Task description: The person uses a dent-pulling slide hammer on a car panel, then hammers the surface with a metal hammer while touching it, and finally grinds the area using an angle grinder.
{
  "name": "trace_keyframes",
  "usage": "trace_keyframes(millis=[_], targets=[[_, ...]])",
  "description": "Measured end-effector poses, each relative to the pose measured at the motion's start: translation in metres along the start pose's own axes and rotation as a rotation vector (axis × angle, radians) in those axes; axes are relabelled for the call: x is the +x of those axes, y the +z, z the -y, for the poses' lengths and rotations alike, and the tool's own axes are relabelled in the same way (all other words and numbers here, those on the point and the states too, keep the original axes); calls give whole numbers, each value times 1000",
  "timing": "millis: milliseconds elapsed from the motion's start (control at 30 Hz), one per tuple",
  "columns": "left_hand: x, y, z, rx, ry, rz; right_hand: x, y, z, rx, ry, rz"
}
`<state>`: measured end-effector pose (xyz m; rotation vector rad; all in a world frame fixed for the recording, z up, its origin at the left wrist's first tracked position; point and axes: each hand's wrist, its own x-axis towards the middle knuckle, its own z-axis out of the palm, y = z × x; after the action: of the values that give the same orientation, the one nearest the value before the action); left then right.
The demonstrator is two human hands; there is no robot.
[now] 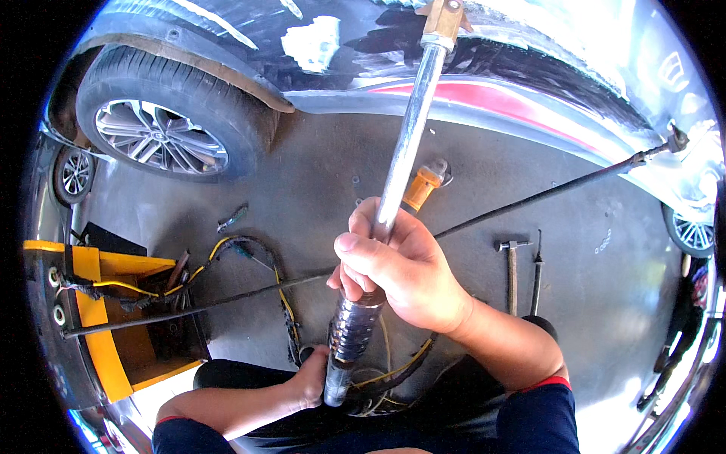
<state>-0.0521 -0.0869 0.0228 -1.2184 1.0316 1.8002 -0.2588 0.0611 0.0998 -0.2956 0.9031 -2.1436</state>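
Note:
A slide hammer (412, 125) with a long shiny rod runs from near my lap up to the car body panel (363, 57). Its brass-coloured tip (445, 23) overlaps the panel; contact cannot be told. My right hand (408, 265) is closed round the rod, just above the dark ribbed cylinder (355, 325) at the tool's lower part. Low down, beside the tool's near end, my left hand (308, 378) is curled by a short black round end (305, 353). Its fingers are mostly hidden, and what it grips cannot be made out.
A car wheel (162, 136) stands far left. A long dark bar (544, 193) crosses behind the tool. On the floor lie an orange power tool (423, 185), a hammer (512, 276) and a thin rod tool (538, 276). A yellow-black cable (283, 295) loops near a yellow cart (94, 325).

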Motion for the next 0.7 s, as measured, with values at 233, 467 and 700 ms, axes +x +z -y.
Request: trace_keyframes(millis=[233, 467, 700], targets=[[3, -30, 48, -117, 77, -39, -12, 1, -28, 8, 5, 109], [-31, -16, 58, -26, 168, -58, 45, -8, 62, 134, 11, 208], [-49, 8, 64, -160, 169, -170, -25, 16, -21, 70, -7, 192]])
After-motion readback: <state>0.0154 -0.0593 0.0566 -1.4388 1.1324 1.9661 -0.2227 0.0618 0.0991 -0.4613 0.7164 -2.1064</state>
